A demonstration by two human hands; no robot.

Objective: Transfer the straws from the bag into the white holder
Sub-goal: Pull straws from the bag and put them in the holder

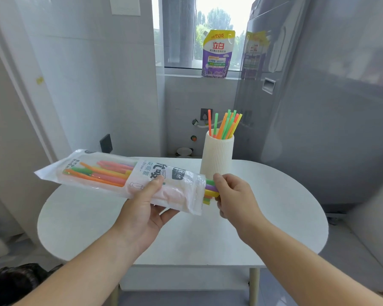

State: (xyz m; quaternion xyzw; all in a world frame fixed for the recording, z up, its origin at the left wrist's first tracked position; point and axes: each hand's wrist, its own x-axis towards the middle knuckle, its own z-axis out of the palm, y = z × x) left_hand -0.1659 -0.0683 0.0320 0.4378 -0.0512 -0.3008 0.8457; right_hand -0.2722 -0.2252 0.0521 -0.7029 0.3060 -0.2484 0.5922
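While the left hand [142, 208] grips the bag [119, 175] mid-frame, right hand [234, 199] fingers [218, 180] pinch protruding straws [210, 192] below the white holder [217, 155]

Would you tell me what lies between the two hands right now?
In the head view, the open end of the straw bag and the protruding straw ends span between the left hand and right hand.

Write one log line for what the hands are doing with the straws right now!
left hand: holds bag | right hand: grip on straw ends at bag mouth | white holder: on table, some straws inside
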